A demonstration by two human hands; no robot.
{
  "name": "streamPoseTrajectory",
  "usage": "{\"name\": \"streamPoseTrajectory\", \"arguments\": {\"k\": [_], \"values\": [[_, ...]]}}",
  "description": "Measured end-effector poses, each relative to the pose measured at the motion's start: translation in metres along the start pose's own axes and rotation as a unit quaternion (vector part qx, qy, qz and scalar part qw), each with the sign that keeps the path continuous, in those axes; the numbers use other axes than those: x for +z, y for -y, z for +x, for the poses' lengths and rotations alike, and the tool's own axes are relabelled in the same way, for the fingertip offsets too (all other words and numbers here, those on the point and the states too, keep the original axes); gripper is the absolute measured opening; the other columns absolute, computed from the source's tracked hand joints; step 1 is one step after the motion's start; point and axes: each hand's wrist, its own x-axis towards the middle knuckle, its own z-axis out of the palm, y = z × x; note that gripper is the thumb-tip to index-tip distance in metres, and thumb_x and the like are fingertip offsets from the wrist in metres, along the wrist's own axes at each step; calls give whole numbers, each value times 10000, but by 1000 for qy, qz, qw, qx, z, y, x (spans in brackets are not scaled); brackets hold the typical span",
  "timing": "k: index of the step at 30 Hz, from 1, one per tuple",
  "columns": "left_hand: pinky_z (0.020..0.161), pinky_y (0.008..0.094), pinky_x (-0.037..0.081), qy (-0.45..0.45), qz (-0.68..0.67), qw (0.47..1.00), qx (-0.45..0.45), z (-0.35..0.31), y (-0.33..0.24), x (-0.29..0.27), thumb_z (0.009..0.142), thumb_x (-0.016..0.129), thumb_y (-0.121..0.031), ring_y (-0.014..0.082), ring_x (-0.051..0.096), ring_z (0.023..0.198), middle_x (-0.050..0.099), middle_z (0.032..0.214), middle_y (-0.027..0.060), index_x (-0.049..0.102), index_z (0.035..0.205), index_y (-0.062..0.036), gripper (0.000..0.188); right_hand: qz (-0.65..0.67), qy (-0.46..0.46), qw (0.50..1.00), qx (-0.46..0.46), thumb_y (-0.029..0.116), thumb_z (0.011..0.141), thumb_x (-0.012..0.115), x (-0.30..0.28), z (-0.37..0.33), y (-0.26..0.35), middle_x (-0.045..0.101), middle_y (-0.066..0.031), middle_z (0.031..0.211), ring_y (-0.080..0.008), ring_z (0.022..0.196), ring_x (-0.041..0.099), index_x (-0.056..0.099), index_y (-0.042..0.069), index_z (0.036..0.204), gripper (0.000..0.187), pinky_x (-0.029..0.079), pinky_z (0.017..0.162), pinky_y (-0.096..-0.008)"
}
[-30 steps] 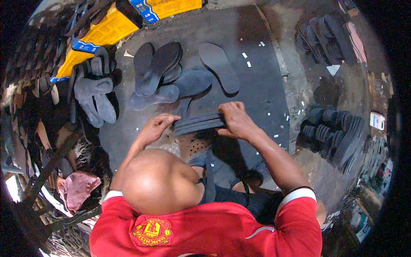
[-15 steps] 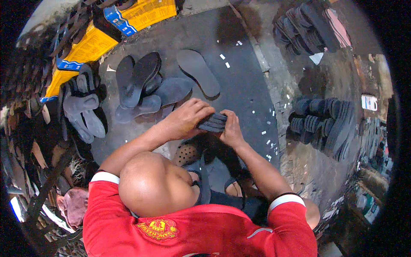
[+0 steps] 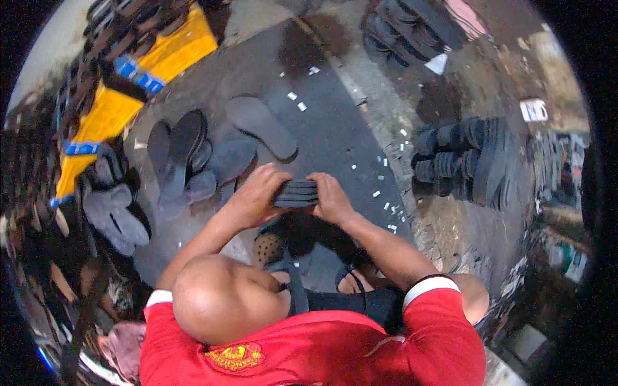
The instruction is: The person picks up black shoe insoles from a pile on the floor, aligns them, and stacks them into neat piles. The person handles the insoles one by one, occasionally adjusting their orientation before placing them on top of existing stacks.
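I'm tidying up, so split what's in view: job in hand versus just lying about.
In the job, apparently:
dark layered stack, held by left hand and right hand
perhaps loose soles

Lying about, apparently:
white scraps
crumpled pink cloth
yellow-and-blue boxes

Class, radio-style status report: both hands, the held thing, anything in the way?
Left hand, right hand: both gripping. Dark layered stack: held between them. Nothing visibly blocking; grey sole lying beyond.

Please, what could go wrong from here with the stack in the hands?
The left hand and right hand grip the dark layered stack at its ends, so it might slip apart if nothing binds it. The overlapping soles beyond the left hand might slide if bumped.
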Motion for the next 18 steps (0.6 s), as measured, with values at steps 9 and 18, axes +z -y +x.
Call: {"name": "streamPoseTrajectory", "arguments": {"k": [9, 18], "values": [[1008, 451, 443, 2, -68, 991, -117, -4, 22, 19, 750, 897, -160, 363, 581, 1115, 559, 1124, 186, 486, 1283, -39, 684, -150, 84, 985, 26, 351, 632, 920, -61, 34, 28, 614, -156, 1125, -351, 1161, 590, 564, 24, 1218, 760, 434, 973, -488], [956, 367, 510, 20, -400, 912, -93, 299, -182, -105, 835, 885, -244, 211, 630, 1111, 666, 1204, 99, 516, 1349, -31, 668, 34, -75, 988, 127, 448, 874, 796, -489, -4, 7, 665, -99, 1261, -258, 1226, 600, 619, 94, 1349, 619, 435, 1083, -434]]}}
